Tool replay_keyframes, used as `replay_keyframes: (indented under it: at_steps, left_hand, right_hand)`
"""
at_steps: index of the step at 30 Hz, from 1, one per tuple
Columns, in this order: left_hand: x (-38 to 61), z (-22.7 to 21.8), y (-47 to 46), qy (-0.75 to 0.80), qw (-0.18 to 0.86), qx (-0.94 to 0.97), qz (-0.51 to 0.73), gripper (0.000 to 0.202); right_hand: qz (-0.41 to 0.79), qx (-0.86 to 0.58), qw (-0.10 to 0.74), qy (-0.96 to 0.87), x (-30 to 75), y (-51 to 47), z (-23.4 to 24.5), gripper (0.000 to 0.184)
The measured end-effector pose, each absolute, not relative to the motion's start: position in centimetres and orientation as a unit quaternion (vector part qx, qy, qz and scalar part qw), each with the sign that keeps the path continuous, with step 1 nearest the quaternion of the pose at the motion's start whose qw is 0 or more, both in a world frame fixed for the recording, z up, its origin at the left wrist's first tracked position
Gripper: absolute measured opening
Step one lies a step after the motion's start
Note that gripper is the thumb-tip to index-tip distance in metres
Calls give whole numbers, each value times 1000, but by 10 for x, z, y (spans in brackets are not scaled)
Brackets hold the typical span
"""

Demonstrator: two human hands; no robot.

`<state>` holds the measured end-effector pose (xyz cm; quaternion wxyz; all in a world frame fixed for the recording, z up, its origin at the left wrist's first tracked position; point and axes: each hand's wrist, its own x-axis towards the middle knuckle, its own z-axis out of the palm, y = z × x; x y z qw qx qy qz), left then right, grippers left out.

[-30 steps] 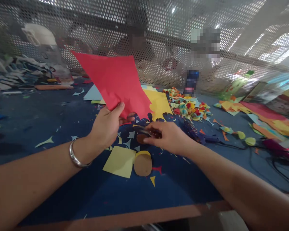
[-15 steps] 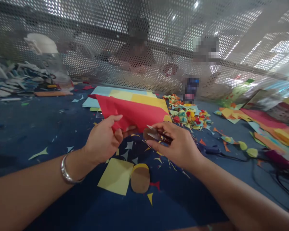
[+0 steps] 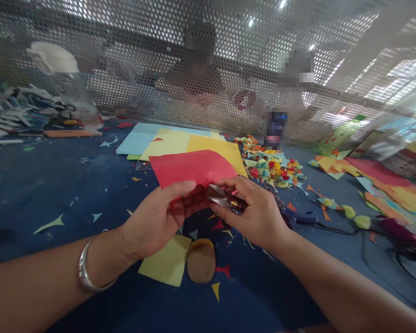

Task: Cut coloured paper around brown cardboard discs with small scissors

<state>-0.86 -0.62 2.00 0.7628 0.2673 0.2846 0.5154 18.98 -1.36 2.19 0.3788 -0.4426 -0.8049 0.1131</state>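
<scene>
Containers: clear bottle (image 3: 66,88) with white lid (image 3: 55,56), back left of the tabletop (image 3: 72,185), near the perforated screen (image 3: 125,69). Reddish patches at its base; inside or on the wall, cannot tell. Greenish see-through bottle (image 3: 341,134), far right; blurred, contents unreadable.

Hands: left hand (image 3: 159,215) grasping red sheet (image 3: 190,167) by its near edge, thumb above, fingers beneath. Right hand (image 3: 258,208) wrapped round scissors (image 3: 219,200), blades parted at the sheet's near edge. Whether they bite paper, cannot tell.

Sheet position: between the hands, above the tabletop, overlapping in view the yellow sheet (image 3: 213,142) behind.

Changes: one second ago the red sheet reared up tall, hiding much of the paper behind; half a second ago it was lower, slanting. Now it lies flatter, its upper side bowed, with more pale paper exposed. Pale yellow square (image 3: 166,266) and brown disc (image 3: 201,263) keep their side-by-side places.
</scene>
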Motion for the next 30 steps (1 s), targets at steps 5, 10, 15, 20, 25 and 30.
replay_keyframes:
  at_steps: [5, 10, 15, 20, 25, 30]
  left_hand:
    - [-7, 17, -11, 264, 756, 297, 520, 8]
    - [-5, 20, -14, 229, 766, 340, 495, 14]
    - [-1, 14, -16, 267, 728, 371, 511, 17]
    - [0, 10, -14, 299, 707, 354, 535, 19]
    - [0, 21, -10, 322, 690, 327, 560, 20]
    - [-2, 23, -7, 324, 703, 276, 569, 15]
  right_hand:
    - [113, -449, 387, -797, 188, -16, 24, 32]
    - [126, -447, 398, -791, 186, -18, 25, 30]
    - [125, -445, 385, -798, 185, -18, 23, 31]
    - [161, -447, 393, -787, 182, -18, 22, 31]
    - [201, -512, 416, -724, 184, -18, 25, 20]
    - [275, -537, 395, -693, 184, -16, 25, 41]
